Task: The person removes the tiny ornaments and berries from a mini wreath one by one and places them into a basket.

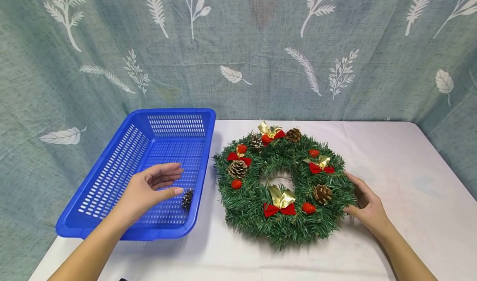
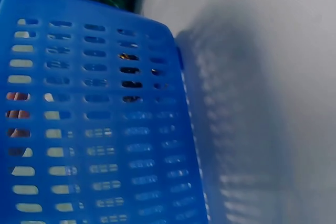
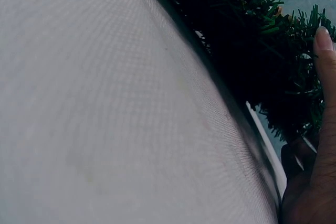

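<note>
Head view: the left hand (image 1: 150, 190) is over the blue basket (image 1: 206, 161) at the desk's (image 1: 402, 169) left edge, thumb parted from its softly bent fingers, holding nothing visible. Inside, a dark pine cone (image 1: 187, 200) lies by the basket's right wall, toward the near right corner. Right of the basket is the green wreath (image 1: 302, 179), its right edge held between the right hand's (image 1: 369, 208) thumb and fingers.

A grey-green curtain (image 1: 268, 94) with white leaf prints (image 1: 232, 74) spans ten to two o'clock; white table (image 1: 402, 161) towards six.
</note>
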The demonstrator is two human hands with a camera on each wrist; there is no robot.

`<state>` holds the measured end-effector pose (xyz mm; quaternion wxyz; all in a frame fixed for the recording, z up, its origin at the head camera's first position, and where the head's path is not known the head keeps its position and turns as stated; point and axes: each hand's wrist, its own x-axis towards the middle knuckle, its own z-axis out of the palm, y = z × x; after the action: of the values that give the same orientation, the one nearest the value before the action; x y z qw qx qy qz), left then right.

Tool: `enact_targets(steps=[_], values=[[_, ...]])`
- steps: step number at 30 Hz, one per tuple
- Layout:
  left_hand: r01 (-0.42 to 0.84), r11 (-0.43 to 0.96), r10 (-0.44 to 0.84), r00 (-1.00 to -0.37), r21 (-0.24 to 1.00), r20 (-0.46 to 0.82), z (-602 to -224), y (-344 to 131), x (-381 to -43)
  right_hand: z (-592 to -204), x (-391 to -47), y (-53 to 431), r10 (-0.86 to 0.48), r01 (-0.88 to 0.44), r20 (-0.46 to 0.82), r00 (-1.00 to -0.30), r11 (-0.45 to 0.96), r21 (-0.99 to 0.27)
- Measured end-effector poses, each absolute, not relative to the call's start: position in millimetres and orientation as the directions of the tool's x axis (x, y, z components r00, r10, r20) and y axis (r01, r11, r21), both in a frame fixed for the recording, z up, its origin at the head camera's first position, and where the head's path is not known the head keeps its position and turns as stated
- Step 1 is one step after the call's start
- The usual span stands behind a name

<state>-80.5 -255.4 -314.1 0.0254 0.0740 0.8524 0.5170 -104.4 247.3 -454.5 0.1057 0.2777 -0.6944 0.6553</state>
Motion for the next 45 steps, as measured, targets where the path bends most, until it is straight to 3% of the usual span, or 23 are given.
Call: enact_targets(steps=[16,29,45], values=[[0.158,0.388,0.022,-0.986,0.908,0.162,-309,-235,-74,-456,-104,246,-0.250,-0.511,0.496,-0.832,-0.006,-0.860],[0.182,0.330,0.013,-0.982,0.926,0.188,-307,-211,-75,-453,-104,246,-0.243,-0.498,0.481,-0.842,0.009,-0.867],[0.272,0.430,-0.032,-0.949,0.861,0.315,-317,-185,-70,-453,-105,246,-0.232,-0.504,0.491,-0.840,-0.003,-0.864]])
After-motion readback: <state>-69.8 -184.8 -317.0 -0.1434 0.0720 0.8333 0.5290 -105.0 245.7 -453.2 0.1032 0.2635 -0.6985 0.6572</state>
